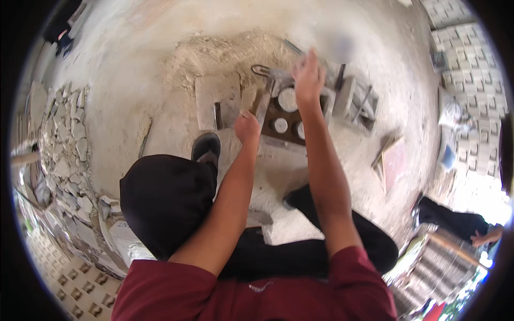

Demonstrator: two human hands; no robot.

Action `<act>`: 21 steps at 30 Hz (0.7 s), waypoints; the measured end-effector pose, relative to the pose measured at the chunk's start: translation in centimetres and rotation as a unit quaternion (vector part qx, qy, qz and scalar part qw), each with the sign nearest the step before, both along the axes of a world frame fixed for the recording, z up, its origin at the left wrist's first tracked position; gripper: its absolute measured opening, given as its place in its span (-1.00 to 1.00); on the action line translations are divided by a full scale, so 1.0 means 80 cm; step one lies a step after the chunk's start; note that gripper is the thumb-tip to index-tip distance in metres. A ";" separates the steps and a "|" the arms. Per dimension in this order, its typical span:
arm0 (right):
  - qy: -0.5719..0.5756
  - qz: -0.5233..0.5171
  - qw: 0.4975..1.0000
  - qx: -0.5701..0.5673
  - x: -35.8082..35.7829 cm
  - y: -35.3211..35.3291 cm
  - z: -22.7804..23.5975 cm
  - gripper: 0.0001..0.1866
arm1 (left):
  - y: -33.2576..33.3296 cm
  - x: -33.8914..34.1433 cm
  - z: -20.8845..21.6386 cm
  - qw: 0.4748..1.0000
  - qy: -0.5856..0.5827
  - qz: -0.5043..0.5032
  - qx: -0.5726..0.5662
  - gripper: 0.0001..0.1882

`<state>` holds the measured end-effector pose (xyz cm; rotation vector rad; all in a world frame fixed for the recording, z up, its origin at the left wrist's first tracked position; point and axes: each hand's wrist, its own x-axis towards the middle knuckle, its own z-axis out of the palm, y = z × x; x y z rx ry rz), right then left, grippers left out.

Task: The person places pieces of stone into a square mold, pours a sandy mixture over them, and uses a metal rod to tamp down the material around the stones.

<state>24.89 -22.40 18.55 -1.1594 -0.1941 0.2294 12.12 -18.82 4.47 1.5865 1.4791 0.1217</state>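
Reaching forward with both bare arms, the person works over a shallow rectangular mould [279, 141] on the dusty floor [115, 115]. Inside it, a large pale disc [288, 100] lies toward the far edge and a smaller pale disc [280, 125] toward the near left corner; another, to its right, is partly hidden by the right forearm. The left hand [247, 127] is curled like a fist just beside the mould's near left corner; whether it grips anything cannot be told. The right hand [309, 76], blurred, is above the mould's far edge with fingers partly extended; whether it holds something cannot be told either. A wire loop [261, 70] lies by the far left corner, a grey box [343, 99] beside the right edge, and a sandy heap [222, 58] beyond, to the left.
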 end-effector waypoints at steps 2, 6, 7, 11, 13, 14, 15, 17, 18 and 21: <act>-0.032 0.054 0.997 -0.053 0.007 0.011 0.010 -0.49 | -0.004 -0.002 0.001 0.999 0.005 -0.031 -0.016 -0.40; -0.020 0.085 0.987 -0.133 -0.021 0.014 0.039 -0.45 | 0.005 -0.015 -0.011 0.999 0.036 -0.025 -0.005 -0.43; -0.034 0.066 0.993 -0.089 -0.035 0.017 0.045 -0.45 | 0.011 -0.018 -0.013 0.999 0.038 -0.015 0.004 -0.45; -0.047 0.033 0.984 -0.169 -0.028 0.005 0.020 -0.45 | -0.006 -0.003 -0.005 1.000 0.021 -0.015 -0.014 -0.46; -0.023 0.029 0.989 -0.145 -0.034 -0.002 0.023 -0.42 | -0.008 -0.004 -0.008 1.000 0.023 -0.005 0.014 -0.46; -0.024 0.003 0.994 -0.111 -0.052 -0.001 0.024 -0.43 | -0.001 -0.007 -0.015 0.999 0.024 0.004 0.037 -0.47; -0.026 -0.034 0.996 -0.084 -0.062 -0.013 0.024 -0.43 | -0.004 -0.006 -0.014 0.999 0.025 -0.017 0.037 -0.47; -0.276 -0.076 0.920 -0.269 -0.050 -0.030 -0.034 -0.44 | -0.015 0.007 -0.010 0.999 -0.017 -0.026 -0.026 -0.49; -0.158 -0.022 0.957 -0.243 -0.056 -0.018 -0.017 -0.46 | -0.012 0.002 -0.012 0.999 -0.010 -0.032 -0.025 -0.49; -0.048 0.001 0.985 -0.169 -0.082 -0.021 0.016 -0.46 | 0.002 -0.001 -0.016 1.000 0.002 0.011 -0.022 -0.51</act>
